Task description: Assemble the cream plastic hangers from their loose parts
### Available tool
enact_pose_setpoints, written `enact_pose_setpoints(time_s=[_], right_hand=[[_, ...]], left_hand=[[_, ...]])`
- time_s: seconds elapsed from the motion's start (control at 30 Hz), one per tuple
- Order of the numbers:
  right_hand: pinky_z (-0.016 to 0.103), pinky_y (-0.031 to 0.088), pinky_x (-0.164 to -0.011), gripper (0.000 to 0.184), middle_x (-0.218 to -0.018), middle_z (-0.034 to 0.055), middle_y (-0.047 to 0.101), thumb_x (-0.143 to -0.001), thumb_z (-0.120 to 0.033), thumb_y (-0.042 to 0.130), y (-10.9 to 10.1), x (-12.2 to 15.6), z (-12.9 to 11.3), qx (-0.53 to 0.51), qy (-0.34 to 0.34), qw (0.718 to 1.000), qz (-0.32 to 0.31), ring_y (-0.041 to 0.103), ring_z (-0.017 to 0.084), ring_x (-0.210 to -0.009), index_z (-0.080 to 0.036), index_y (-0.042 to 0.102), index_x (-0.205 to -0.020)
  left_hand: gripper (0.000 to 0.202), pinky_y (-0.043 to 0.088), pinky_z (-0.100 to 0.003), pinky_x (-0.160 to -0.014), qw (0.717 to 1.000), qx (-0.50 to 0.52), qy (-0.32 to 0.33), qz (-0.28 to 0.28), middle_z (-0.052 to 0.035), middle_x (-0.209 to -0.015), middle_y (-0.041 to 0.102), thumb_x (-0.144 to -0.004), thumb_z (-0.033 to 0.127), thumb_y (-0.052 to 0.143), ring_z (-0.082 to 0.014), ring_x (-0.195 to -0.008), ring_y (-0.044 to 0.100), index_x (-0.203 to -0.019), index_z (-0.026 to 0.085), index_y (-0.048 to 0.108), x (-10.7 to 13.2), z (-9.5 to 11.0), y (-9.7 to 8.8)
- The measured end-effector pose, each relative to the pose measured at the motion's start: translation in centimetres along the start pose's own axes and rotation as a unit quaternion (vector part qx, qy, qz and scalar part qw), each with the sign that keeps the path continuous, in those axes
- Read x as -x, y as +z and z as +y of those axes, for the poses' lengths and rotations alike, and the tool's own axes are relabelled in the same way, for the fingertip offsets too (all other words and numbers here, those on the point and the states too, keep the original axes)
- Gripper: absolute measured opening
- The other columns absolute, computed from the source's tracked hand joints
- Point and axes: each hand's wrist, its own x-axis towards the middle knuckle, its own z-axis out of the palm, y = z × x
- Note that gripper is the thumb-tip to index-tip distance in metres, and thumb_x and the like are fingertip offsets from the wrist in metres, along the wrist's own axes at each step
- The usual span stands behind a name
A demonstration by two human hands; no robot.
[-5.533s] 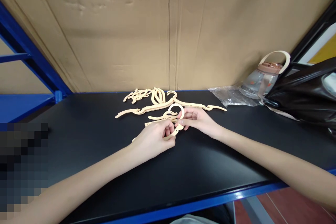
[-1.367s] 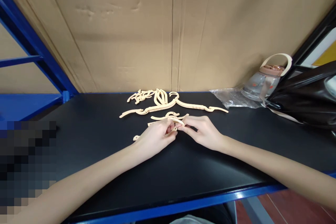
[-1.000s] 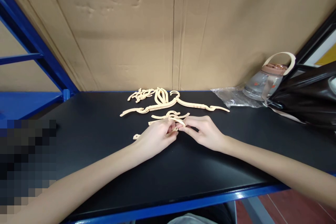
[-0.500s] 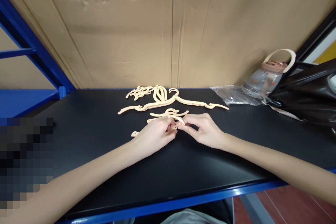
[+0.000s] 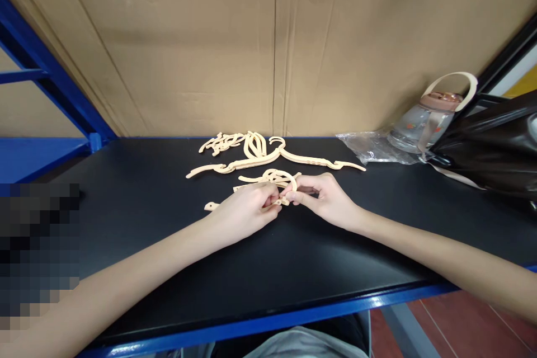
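My left hand (image 5: 255, 204) is closed around a cream plastic hanger arm (image 5: 211, 206), whose holed end sticks out to the left. Between thumb and fingers, my right hand (image 5: 323, 196) pinches a curved cream hanger hook (image 5: 293, 180) at the right end of that arm. The two parts meet at my fingertips; whether they are joined is hidden. Just behind my hands lie more loose hanger pieces (image 5: 250, 178), partly covered. Farther back rests a hanger (image 5: 277, 158) with its hook upward and a curved end piece on each side.
A pile of small cream pieces (image 5: 220, 143) and several curved hooks (image 5: 255, 144) lie along the cardboard wall (image 5: 188, 56). At the back right are a clear plastic bag (image 5: 373, 148), a water bottle (image 5: 423, 117) with a strap, and a black bag (image 5: 495, 151). Blue framing edges the black table (image 5: 168, 291).
My right hand has turned the hook from lying nearly flat to a more raised arch, its lower end now at the arm's end. The view has tilted slightly.
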Motion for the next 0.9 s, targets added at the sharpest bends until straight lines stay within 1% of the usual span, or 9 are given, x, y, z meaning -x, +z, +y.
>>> enact_pose_setpoints(time_s=[0.07,0.17,0.33,0.5,0.63,0.7,0.8,0.9], right_hand=[[0.028,0.054,-0.067,0.026,-0.077,0.0019,0.067,-0.086,-0.041,0.060,-0.1,-0.1,-0.1,-0.035,0.023,0.999,-0.010,0.063,0.013,-0.068,-0.017,0.069,-0.084],[0.029,0.056,-0.068,0.029,-0.078,0.0026,0.067,-0.082,-0.044,0.063,-0.1,-0.2,-0.1,-0.089,0.061,0.994,-0.013,0.065,0.014,-0.073,-0.016,0.068,-0.082],[0.029,0.059,-0.068,0.029,-0.079,0.0033,0.070,-0.077,-0.043,0.069,-0.2,-0.5,0.3,-0.169,0.120,0.978,-0.019,0.069,0.016,-0.078,-0.014,0.068,-0.084],[0.028,0.058,-0.069,0.028,-0.080,0.0048,0.073,-0.079,-0.040,0.068,-0.7,-0.9,0.9,-0.191,0.144,0.970,-0.041,0.071,0.016,-0.077,-0.014,0.069,-0.090],[0.029,0.058,-0.071,0.030,-0.086,0.0070,0.075,-0.079,-0.041,0.068,-1.0,-1.0,0.9,-0.190,0.159,0.967,-0.061,0.072,0.017,-0.079,-0.013,0.070,-0.091],[0.030,0.057,-0.072,0.031,-0.089,0.0076,0.075,-0.079,-0.041,0.068,-1.1,-1.0,1.0,-0.195,0.169,0.964,-0.066,0.072,0.018,-0.082,-0.014,0.070,-0.094],[0.031,0.058,-0.073,0.033,-0.089,0.0071,0.075,-0.077,-0.039,0.070,-1.1,-1.1,1.0,-0.209,0.184,0.959,-0.055,0.072,0.018,-0.083,-0.014,0.069,-0.099],[0.030,0.059,-0.072,0.031,-0.087,0.0065,0.075,-0.078,-0.035,0.070,-1.0,-1.2,0.9,-0.215,0.199,0.955,-0.043,0.072,0.017,-0.081,-0.014,0.068,-0.100]], left_hand=[[0.020,0.031,-0.026,-0.054,1.000,0.008,-0.003,-0.001,0.0018,-0.067,0.049,-0.085,0.026,0.050,-0.0123,-0.058,0.043,-0.067,0.019,0.042,0.0,0.0,-0.1],[0.020,0.032,-0.025,-0.053,0.999,0.031,-0.016,-0.004,0.0015,-0.067,0.051,-0.086,0.029,0.051,-0.0124,-0.058,0.045,-0.068,0.019,0.048,0.0,0.0,-0.2],[0.019,0.034,-0.024,-0.053,0.997,0.067,-0.034,0.001,0.0017,-0.066,0.055,-0.081,0.029,0.058,-0.0117,-0.057,0.047,-0.067,0.018,0.053,-0.1,0.1,-0.4],[0.020,0.034,-0.024,-0.052,0.991,0.108,-0.076,-0.002,0.0040,-0.061,0.054,-0.073,0.030,0.067,-0.0105,-0.054,0.047,-0.065,0.018,0.054,-0.4,0.3,-0.8],[0.018,0.039,-0.023,-0.054,0.987,0.143,-0.076,-0.013,0.0045,-0.064,0.057,-0.069,0.029,0.070,-0.0110,-0.057,0.051,-0.071,0.019,0.054,-0.5,0.2,-1.0],[0.018,0.039,-0.024,-0.054,0.988,0.127,-0.080,-0.021,0.0036,-0.068,0.060,-0.070,0.031,0.069,-0.0119,-0.059,0.053,-0.074,0.019,0.056,-0.5,0.1,-1.2],[0.018,0.038,-0.025,-0.055,0.994,0.070,-0.082,-0.023,0.0021,-0.073,0.063,-0.074,0.037,0.065,-0.0133,-0.061,0.055,-0.076,0.020,0.061,-0.4,-0.1,-1.3],[0.019,0.038,-0.026,-0.058,0.997,0.045,-0.065,-0.025,0.0016,-0.075,0.064,-0.079,0.039,0.062,-0.0140,-0.065,0.055,-0.077,0.020,0.063,-0.4,-0.3,-1.1]])
